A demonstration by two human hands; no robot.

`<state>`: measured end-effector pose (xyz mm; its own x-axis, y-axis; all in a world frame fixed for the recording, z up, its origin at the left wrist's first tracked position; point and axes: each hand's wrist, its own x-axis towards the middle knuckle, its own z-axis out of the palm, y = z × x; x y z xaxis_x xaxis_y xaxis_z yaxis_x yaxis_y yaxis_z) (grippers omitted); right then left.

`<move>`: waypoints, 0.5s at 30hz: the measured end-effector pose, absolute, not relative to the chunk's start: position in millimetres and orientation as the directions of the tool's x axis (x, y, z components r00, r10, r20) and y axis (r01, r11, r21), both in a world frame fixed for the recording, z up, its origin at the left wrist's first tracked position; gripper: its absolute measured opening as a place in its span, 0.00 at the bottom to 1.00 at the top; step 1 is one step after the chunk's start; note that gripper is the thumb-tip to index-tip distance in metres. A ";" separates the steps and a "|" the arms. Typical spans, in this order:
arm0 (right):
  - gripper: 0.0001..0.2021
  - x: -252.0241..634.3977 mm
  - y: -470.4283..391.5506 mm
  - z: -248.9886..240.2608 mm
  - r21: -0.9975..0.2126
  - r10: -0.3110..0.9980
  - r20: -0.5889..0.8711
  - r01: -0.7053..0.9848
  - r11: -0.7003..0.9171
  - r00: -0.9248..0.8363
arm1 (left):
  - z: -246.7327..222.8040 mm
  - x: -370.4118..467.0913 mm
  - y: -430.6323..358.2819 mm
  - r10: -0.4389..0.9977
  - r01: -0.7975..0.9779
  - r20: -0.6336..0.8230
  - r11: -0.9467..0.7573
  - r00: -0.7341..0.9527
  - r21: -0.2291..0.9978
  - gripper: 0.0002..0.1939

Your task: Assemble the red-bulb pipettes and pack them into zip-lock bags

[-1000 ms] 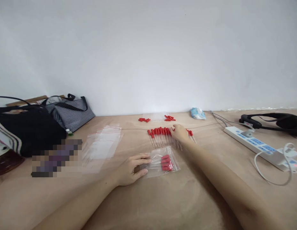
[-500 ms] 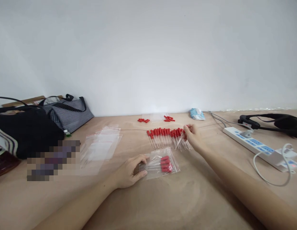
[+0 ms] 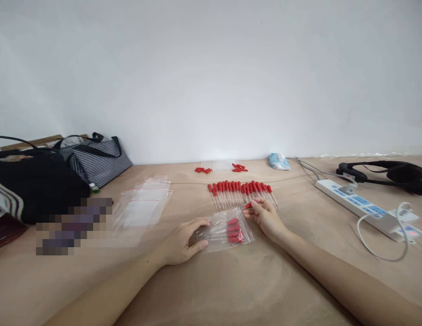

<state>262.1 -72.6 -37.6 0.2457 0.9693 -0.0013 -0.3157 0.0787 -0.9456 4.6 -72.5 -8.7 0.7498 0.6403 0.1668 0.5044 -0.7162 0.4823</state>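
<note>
A clear zip bag (image 3: 215, 246) lies on the table with several red-bulbed droppers (image 3: 235, 233) inside, their bulbs toward the right end. My left hand (image 3: 181, 242) grips the bag's left side, thumb at the near edge and fingers at the far one. Just beyond the bag's upper right corner, my right hand (image 3: 268, 220) pinches a single dropper (image 3: 248, 205) by its red bulb. Its glass tube slants left toward the bag; whether the tip is inside I cannot tell. Behind both hands runs a row of droppers (image 3: 233, 186), bulbs away from me.
Empty zip bags (image 3: 147, 206) lie fanned at the left, near dark and striped bags (image 3: 102, 158). Loose red bulbs (image 3: 240, 168) and glass tubes sit by the wall. A tissue pack (image 3: 279, 161), power strip (image 3: 362, 203) with cables, and black headset (image 3: 384, 174) occupy the right.
My right hand has come from the right end of the row toward me and left, to the bag's right corner, carrying one dropper. My left hand stays on the bag.
</note>
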 end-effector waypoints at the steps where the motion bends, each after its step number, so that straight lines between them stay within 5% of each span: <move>1: 0.18 258.9 -75.2 -37.7 -0.957 0.981 -0.003 -0.286 0.053 0.193 | -8.6 4.6 -72.4 0.645 0.510 0.164 -0.713 0.747 0.481 0.18; 15: 0.15 245.3 -76.8 -44.1 -0.991 0.992 0.044 0.122 0.058 -0.118 | -8.9 5.9 -72.6 0.649 0.517 0.170 -0.714 0.742 0.472 0.19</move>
